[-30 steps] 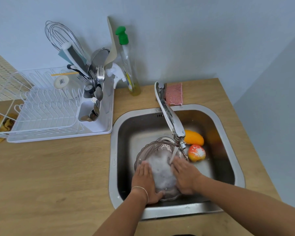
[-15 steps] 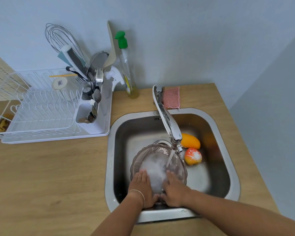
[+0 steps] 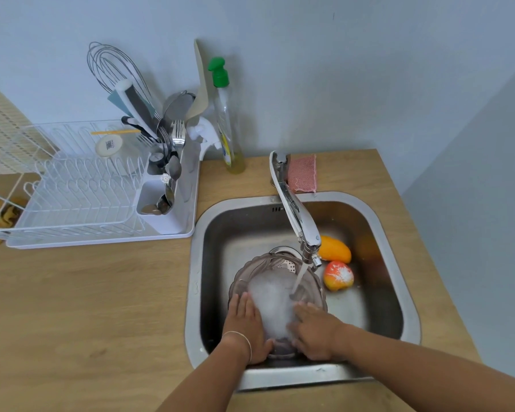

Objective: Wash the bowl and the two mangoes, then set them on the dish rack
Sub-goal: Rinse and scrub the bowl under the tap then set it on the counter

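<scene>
A clear brownish bowl (image 3: pixel 262 264), full of white foam, sits tilted in the steel sink (image 3: pixel 396 263) under running water from the tap (image 3: pixel 295 215). My left hand (image 3: pixel 246 325) grips its near left rim. My right hand (image 3: pixel 315 331) lies on its near right side, fingers in the foam. An orange mango (image 3: pixel 335 252) and a red-yellow mango (image 3: pixel 338 275) with foam on it rest at the sink's right. The white dish rack (image 3: pixel 81 197) stands on the counter at left.
Cutlery, a whisk and ladles fill the holder (image 3: pixel 161 209) at the rack's right end. A soap bottle (image 3: pixel 226 120) with a green pump and a pink sponge (image 3: pixel 302 173) stand behind the sink. Wooden counter (image 3: pixel 87 307) spreads to the left.
Both hands have shifted over the foamy bowl, the right hand moving from the near edge back onto the right side. The view has swayed slightly. Water keeps running.
</scene>
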`<action>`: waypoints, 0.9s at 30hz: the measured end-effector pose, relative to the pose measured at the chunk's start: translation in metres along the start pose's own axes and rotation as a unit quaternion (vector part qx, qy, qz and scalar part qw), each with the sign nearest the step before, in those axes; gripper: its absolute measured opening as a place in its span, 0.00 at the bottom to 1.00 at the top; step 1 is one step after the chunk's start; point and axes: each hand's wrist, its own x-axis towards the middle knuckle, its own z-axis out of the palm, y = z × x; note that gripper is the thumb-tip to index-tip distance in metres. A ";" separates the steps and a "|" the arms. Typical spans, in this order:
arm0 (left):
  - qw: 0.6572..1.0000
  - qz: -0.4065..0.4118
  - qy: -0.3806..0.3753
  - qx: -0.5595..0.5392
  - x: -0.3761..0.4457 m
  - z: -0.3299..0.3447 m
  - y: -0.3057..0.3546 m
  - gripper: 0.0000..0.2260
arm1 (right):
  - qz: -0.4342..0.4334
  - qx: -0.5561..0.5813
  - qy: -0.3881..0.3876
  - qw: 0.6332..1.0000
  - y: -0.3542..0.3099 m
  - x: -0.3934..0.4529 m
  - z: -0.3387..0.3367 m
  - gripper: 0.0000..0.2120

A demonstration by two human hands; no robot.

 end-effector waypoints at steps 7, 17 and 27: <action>1.000 0.003 0.019 -0.021 -0.001 -0.004 -0.001 0.36 | 0.088 0.072 0.057 0.992 0.033 0.000 0.000 0.26; 0.994 0.056 0.058 -0.079 -0.003 -0.004 -0.002 0.24 | 0.008 0.032 0.088 0.996 0.031 0.003 0.003 0.20; 0.995 0.034 0.040 -0.083 0.004 -0.009 0.008 0.22 | 0.127 0.224 -0.055 0.965 -0.027 0.026 -0.009 0.22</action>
